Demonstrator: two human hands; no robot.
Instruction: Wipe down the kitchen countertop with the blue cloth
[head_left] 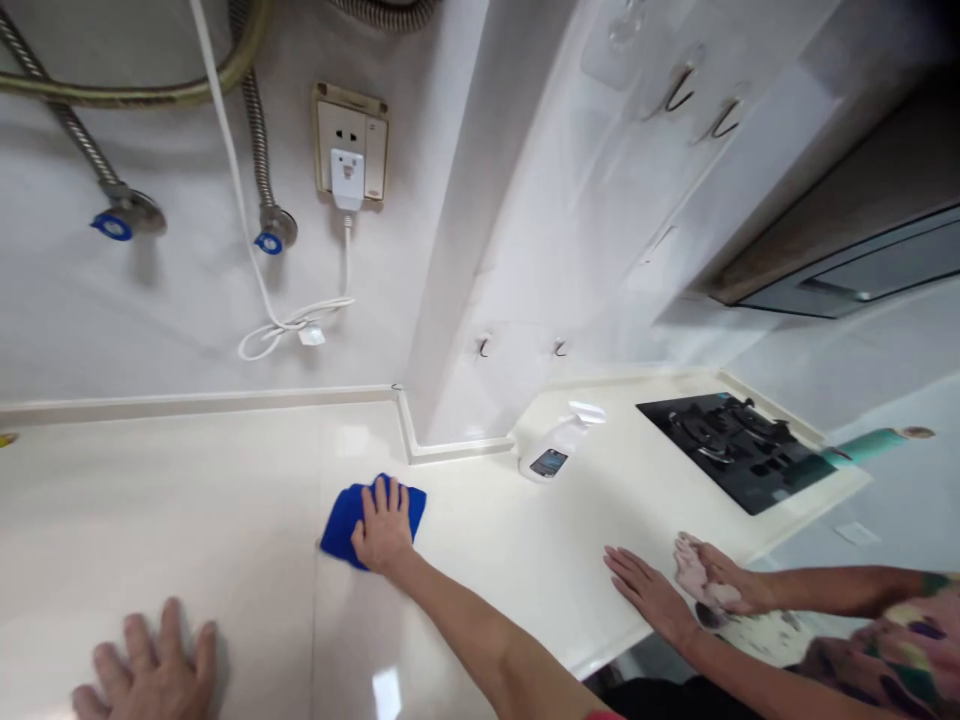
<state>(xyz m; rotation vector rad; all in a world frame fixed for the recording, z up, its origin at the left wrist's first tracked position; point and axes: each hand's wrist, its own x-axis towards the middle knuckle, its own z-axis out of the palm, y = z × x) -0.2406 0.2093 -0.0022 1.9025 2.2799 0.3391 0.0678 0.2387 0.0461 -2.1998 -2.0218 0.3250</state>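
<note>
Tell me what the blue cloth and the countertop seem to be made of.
The blue cloth under the right hand looks like soft microfibre: matte, with plush, crumpled folds, though its fibres are too fine to see. The countertop looks like polished quartz or solid-surface material: pale and glossy, reflecting light, but the look alone cannot settle which.

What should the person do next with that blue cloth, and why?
Probably slide the blue cloth forward toward the wall strip: the right hand presses it flat on the pale countertop, and that strip lies just ahead.
</note>
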